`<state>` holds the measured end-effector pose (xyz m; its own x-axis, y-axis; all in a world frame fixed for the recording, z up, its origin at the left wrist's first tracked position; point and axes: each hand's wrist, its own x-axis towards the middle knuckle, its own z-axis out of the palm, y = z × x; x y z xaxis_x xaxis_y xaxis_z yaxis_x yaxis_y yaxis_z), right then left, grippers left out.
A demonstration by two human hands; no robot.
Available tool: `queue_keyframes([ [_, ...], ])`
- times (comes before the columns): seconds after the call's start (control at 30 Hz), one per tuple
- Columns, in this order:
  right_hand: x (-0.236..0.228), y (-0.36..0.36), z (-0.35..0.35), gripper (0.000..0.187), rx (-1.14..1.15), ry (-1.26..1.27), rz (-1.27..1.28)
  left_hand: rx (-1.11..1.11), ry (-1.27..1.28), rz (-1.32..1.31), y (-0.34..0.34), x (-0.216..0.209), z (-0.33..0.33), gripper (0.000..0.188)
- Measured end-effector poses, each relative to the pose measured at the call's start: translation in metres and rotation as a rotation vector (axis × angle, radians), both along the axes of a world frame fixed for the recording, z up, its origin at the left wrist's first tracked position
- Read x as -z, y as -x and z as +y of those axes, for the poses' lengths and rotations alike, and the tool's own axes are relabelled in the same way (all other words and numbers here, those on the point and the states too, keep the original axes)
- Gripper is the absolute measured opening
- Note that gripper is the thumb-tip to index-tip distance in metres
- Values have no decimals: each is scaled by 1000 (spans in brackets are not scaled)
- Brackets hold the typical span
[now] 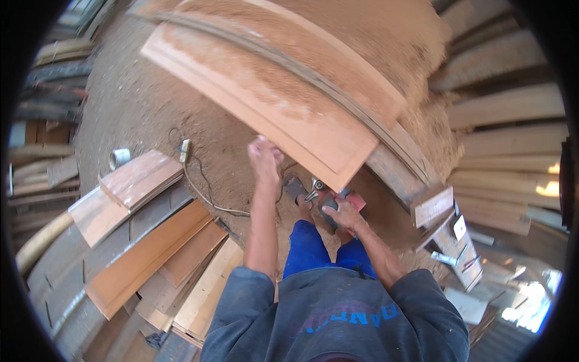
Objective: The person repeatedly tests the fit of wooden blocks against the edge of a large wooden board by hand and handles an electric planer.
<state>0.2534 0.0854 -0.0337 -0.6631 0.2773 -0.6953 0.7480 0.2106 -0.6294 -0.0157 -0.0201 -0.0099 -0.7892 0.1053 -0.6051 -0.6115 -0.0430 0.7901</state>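
While sawdust and dirt covered much of the ground, a long brown panel lay slantwise in front of the person, its face dusted with powder. Keeping so long a piece from shifting seemed best done with firm, even pressure at its edge. To the person's left, loose boards lay in overlapping piles, apart from the panel. By the panel's near corner was a red and grey power tool, its exact kind too hard to tell. The right hand was clamped around it, which looked right for control; a settled wrist would have helped, with the tool kept clear of the feet. The left hand met the panel's long edge with bent fingers, though blur made it impossible to tell whether they were clamped on it; a true grip there, away from the tool, would have served better than a light touch. Smallest, a pale connector lay on the dirt, its cord best kept from underfoot.
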Motion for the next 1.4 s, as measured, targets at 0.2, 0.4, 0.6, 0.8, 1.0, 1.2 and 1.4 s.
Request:
queue_keyframes([
  [0.2,129,-96,31,78,122,5,-119,-124,399,330,8,34,53,55],
  [0.4,240,-139,71,75,56,-357,-114,-16,468,446,17,52,35,58],
  [0.6,355,-170,60,73,-8,-586,56,-16,311,444,10,49,36,58],
  [0.8,405,-181,33,69,-24,-470,-121,73,294,488,2,40,35,57],
  [1.0,421,-179,1,65,1,-406,-186,58,384,513,-1,38,39,59],
  [1.2,388,-188,-4,61,133,-373,-128,30,372,452,11,54,38,58],
  [1.4,143,-160,5,47,311,-64,-53,-25,282,481,24,53,24,59],
])
